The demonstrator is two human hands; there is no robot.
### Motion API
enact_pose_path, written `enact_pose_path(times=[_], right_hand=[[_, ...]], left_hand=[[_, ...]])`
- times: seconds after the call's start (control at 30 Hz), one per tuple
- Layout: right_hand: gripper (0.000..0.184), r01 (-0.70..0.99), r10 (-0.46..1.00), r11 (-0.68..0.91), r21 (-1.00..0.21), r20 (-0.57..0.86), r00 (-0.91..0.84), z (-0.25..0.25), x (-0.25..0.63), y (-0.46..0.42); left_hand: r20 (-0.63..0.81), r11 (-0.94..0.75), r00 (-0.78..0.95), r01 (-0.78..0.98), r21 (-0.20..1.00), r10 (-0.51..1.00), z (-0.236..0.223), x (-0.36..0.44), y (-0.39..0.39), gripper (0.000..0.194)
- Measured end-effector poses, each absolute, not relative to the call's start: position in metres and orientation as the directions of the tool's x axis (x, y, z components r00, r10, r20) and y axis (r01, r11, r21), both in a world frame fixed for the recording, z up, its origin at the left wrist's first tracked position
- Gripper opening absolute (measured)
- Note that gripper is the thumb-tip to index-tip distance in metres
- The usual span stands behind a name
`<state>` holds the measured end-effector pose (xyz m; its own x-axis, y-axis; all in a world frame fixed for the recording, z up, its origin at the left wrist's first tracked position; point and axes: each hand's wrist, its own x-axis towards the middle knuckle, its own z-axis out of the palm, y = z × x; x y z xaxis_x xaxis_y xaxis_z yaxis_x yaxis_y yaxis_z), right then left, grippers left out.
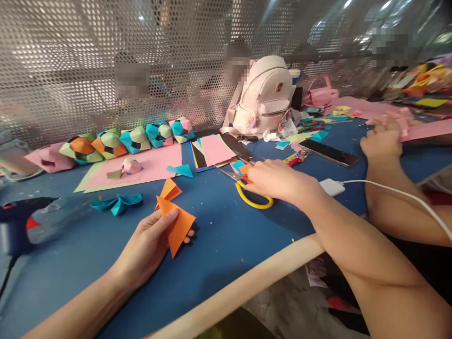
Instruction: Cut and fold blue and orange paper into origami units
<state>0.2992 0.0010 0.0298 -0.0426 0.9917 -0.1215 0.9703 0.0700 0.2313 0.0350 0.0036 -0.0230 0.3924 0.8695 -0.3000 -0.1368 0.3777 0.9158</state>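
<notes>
In my left hand (151,235) is a folded piece of orange paper (181,223), pinched under the thumb with its pointed corners sticking out. Another orange folded piece (170,189) shows just behind it. My right hand (271,176) reaches over a pair of scissors (254,200) with a yellow handle loop. Its fingers are curled down at small blue, pink and orange papers (238,165), and what they grip is hidden. Teal folded pieces lie on the table: a winged one (117,203) to the left and a pointed one (181,170) farther back.
A row of folded paper balls (134,139) stands by the perforated metal screen (176,56). Also here are pink sheets (158,160), a white backpack (264,99), a phone (330,152), a cabled white block (332,187) and a glue gun (17,221). A co-worker's hand (383,141) works at right.
</notes>
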Motion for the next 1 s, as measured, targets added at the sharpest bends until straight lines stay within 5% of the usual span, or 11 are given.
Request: enact_pose_path(times=[0.07,0.17,0.23,0.33,0.6,1.0], right_hand=[[0.026,0.987,0.996,0.084,0.135,-0.022,-0.082,0.028,0.291,0.002],[0.027,0.917,0.964,0.256,-0.306,0.147,-0.221,0.024,0.267,-0.003],[0.026,0.739,0.937,0.316,-0.595,0.074,-0.341,0.016,0.249,-0.008],[0.018,0.585,0.915,0.277,-0.762,0.022,-0.403,0.002,0.231,-0.011],[0.021,0.447,0.95,0.108,-0.888,-0.039,-0.308,-0.013,0.235,0.003],[0.033,0.299,0.944,0.073,-0.951,-0.03,-0.328,-0.009,0.234,0.0]], left_hand=[[-0.277,0.356,0.412,-0.13,0.925,0.868,-0.026,0.036,0.004,0.028],[-0.248,0.325,0.422,-0.12,0.938,0.872,-0.03,0.038,0.003,0.029],[-0.218,0.297,0.414,-0.137,0.945,0.884,-0.033,0.039,0.002,0.028],[-0.181,0.274,0.411,-0.181,0.945,0.893,-0.035,0.041,-0.001,0.026],[-0.132,0.232,0.33,-0.283,0.931,0.935,-0.031,0.043,0.0,0.023],[0.034,-0.024,0.319,-0.037,0.999,0.947,-0.038,0.046,-0.005,0.049]])
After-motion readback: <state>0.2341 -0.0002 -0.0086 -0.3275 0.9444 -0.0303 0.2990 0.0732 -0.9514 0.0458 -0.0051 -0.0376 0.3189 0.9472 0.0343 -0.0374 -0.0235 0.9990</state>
